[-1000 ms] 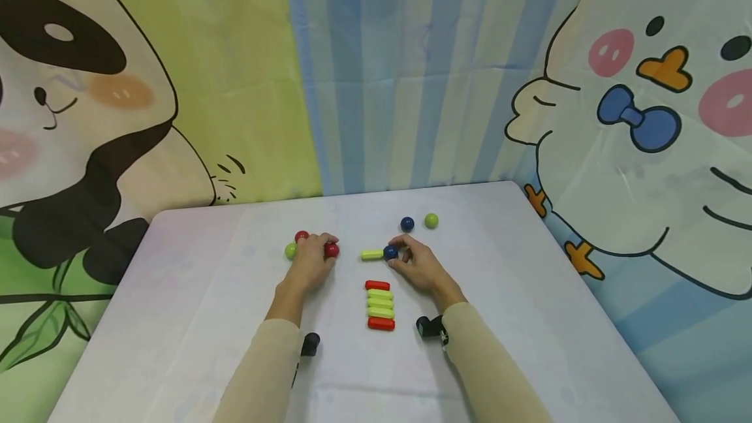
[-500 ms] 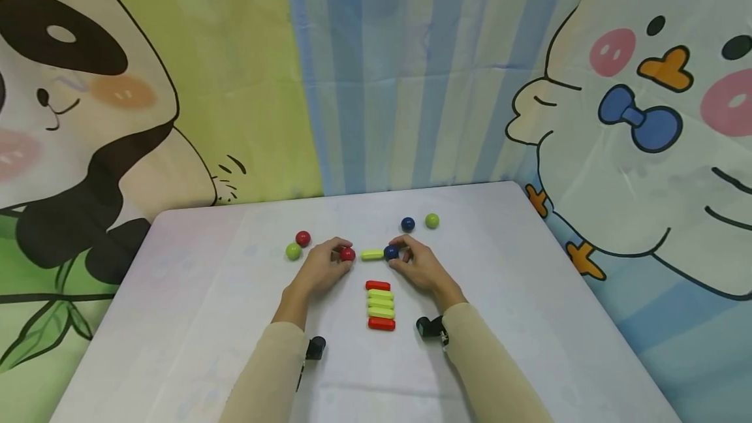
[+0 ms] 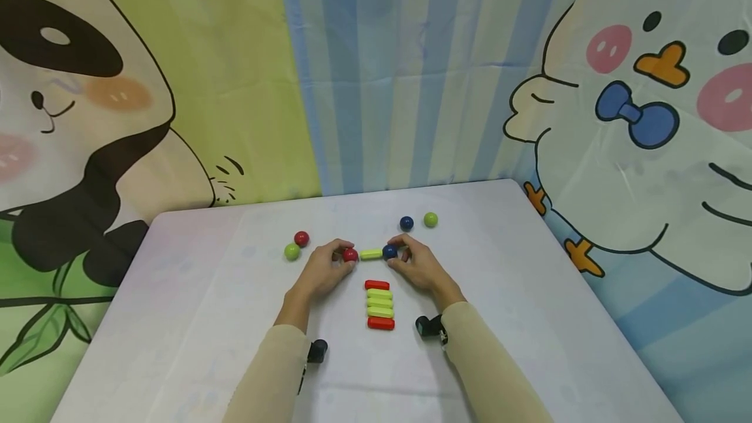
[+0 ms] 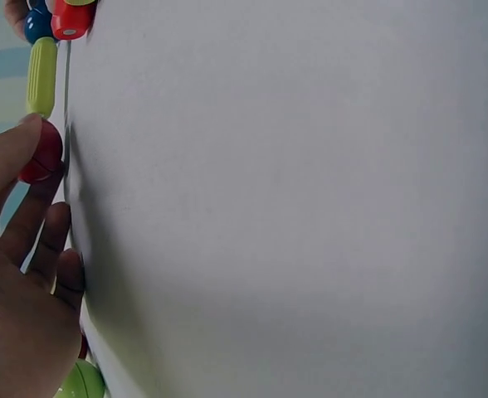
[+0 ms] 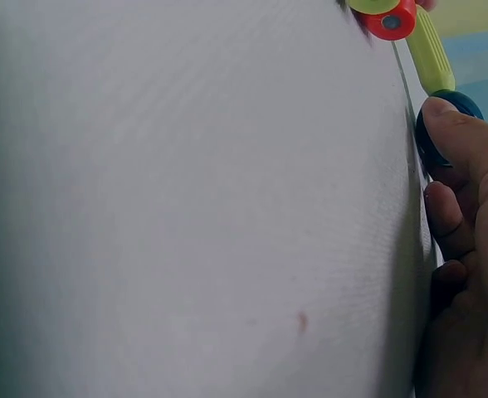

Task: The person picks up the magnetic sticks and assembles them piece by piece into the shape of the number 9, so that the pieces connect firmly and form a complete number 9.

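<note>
Between thumb and fingers my left hand (image 3: pixel 323 271) pinches a red ball (image 3: pixel 350 254), held at the left end of a ribbed yellow-green rod (image 3: pixel 371 254). My right hand (image 3: pixel 421 264) pinches a dark blue ball (image 3: pixel 390 252) at the rod's other end. In the left wrist view the red ball (image 4: pixel 43 153) sits right at the rod's tip (image 4: pixel 41 79), in line with it. The right wrist view shows my thumb on the blue ball (image 5: pixel 447 124), against the rod (image 5: pixel 431 54). Ball, rod and ball make one row just over the white table.
Nearer me lies a stack of short rods, a red one (image 3: pixel 377 284) at the far end, another red one (image 3: pixel 380 323) nearest, yellow-green ones (image 3: pixel 380 303) between. Back left are a red ball (image 3: pixel 301 238) and a green ball (image 3: pixel 292 252); back right, a blue ball (image 3: pixel 407 223) and a green ball (image 3: pixel 431 219).
My left hand has moved right with the red ball, away from the other red and green balls, up to the rod's left end. My right hand has stayed put with the blue ball.
</note>
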